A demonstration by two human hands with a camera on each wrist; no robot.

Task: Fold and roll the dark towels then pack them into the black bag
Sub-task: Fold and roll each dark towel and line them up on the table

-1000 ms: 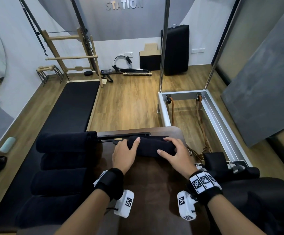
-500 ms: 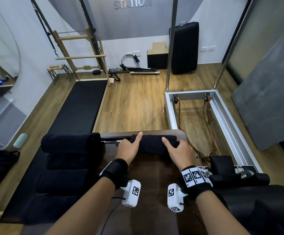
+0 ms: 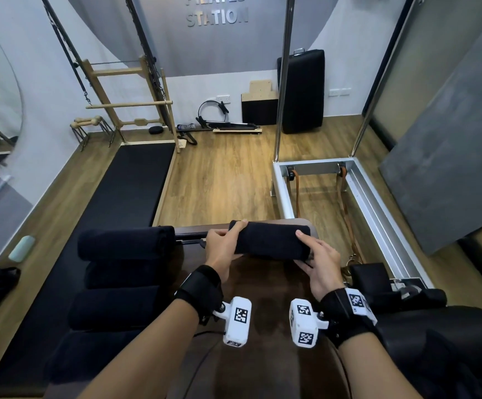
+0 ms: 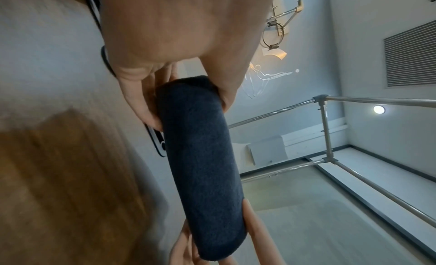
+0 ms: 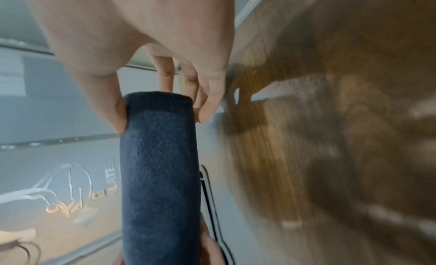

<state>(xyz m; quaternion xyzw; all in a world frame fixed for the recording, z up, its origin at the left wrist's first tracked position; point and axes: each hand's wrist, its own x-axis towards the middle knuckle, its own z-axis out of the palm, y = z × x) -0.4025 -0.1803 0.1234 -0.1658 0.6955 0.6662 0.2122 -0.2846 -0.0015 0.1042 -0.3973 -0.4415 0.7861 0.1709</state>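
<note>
Head view: rolled dark towel [image 3: 271,240] held level over the far edge of the brown padded table [image 3: 263,370], gripped at both ends. Left hand [image 3: 222,249] wrapped round the left end, thumb on top; right hand [image 3: 320,269] clasping the right end, index finger laid along the top. Tight cylinder of plush, matte, near-black cloth. Four more rolled towels [image 3: 119,272] stacked in a row along the table's left edge. Black bag [image 3: 450,355] at the table's right edge, smooth and slightly shiny. White camera blocks under both wrists, printed with black-and-white square codes. Silver letters on the far grey wall [image 3: 216,17]: "STATION", with a cut-off word above it.

Left wrist view: towel [image 4: 202,166] running away from the palm, its near end pinched between thumb and fingers [image 4: 139,104]; far end caught by the other hand's fingers. Fleecy nap, rounded ends.

Right wrist view: towel [image 5: 160,175] end-on from the palm, thumb [image 5: 115,110] on one side, fingertips on the other. Backdrop blurred; fragment "ATE" readable on the wall.
</note>
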